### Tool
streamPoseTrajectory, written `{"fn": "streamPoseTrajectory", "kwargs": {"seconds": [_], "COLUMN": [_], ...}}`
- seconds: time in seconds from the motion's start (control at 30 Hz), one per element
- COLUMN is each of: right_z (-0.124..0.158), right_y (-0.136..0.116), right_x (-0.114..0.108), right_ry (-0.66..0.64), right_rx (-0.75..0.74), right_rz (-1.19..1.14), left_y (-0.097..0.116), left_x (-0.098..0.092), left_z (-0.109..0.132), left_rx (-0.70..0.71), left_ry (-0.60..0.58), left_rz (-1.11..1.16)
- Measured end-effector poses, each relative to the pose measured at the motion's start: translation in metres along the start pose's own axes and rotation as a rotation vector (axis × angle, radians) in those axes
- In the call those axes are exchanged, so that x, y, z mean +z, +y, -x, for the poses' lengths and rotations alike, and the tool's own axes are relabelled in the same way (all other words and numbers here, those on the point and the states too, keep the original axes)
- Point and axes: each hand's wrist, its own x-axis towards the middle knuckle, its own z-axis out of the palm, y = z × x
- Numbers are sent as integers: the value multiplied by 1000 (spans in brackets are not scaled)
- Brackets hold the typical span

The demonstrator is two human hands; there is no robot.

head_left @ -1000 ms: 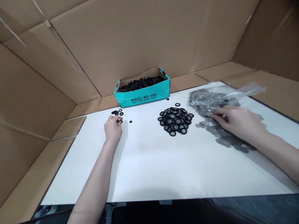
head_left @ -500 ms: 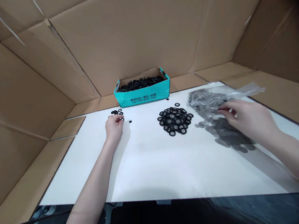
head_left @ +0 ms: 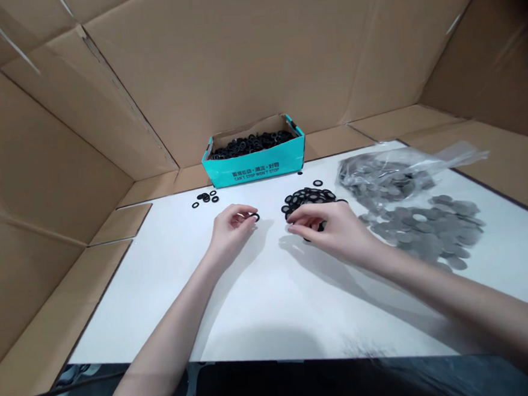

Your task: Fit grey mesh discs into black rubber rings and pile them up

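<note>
My left hand (head_left: 230, 227) hovers over the white table (head_left: 261, 288) near its middle, pinching a small black rubber ring (head_left: 255, 217) between its fingertips. My right hand (head_left: 333, 228) is just right of it, fingers curled in a pinch at the near edge of a pile of black rings with mesh centres (head_left: 309, 199); what it holds is too small to make out. A heap of grey mesh discs (head_left: 424, 229) lies to the right, spilling from a clear plastic bag (head_left: 393, 174).
A teal cardboard box (head_left: 257, 162) full of black rings stands at the table's back. A few loose black rings (head_left: 205, 197) lie at the back left. Cardboard walls (head_left: 53, 152) surround the table on three sides.
My left hand has moved right from the loose rings, carrying one ring. My right hand has left the grey discs and come left to the pile of black rings. The camera tilted slightly.
</note>
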Motion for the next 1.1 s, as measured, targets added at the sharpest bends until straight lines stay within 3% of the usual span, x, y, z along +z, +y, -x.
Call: {"fn": "streamPoseTrajectory", "kwargs": {"seconds": [0.17,0.33,0.47,0.7,1.1], "right_z": [1,9,13,15,14], "right_y": [7,13,14,15,17], "right_x": [11,8,8,11,13], "right_ry": [-17,-34,27,32,-75], "right_rx": [-6,2,-64,-37,-19], "right_rz": [-86,-76,-39,-127,-146], "left_y": [18,26,27,24,20], "left_x": [13,20,23,28,29], "left_z": [15,22,25,30,32], "left_rx": [-217,-278,-276,-229,-203], "left_ry": [-201,-304,-389,-406,-475], "left_rz": [300,343,354,438,556]}}
